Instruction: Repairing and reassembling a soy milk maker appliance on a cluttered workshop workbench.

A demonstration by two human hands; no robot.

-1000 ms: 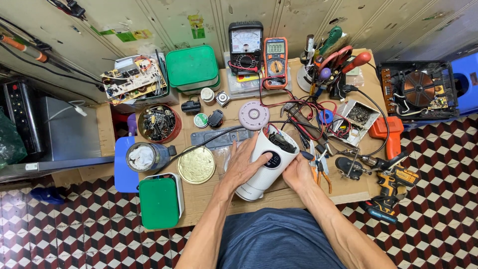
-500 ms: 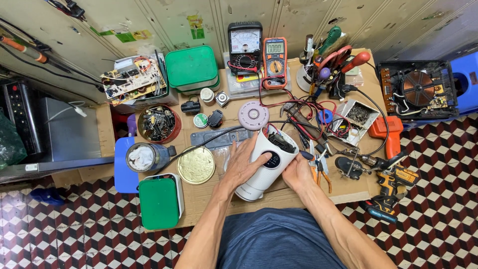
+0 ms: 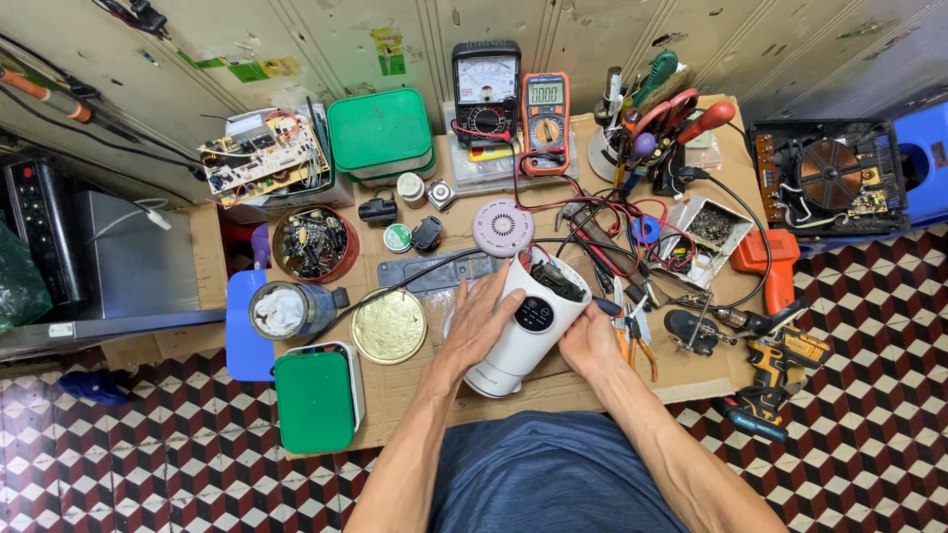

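Note:
A white cylindrical appliance with a dark round display lies tilted on the cardboard-covered table, its open top end showing wires. My left hand grips its left side. My right hand rests against its right side and holds a dark-handled tool whose tip points into the open end. A black cable runs from the appliance's top leftwards. A round pale pink lid lies just above the appliance.
Two multimeters stand at the back, with green boxes, a circuit board, a tin of parts, a gold disc and a green-lidded box to the left. Pliers, tangled leads and drills crowd the right.

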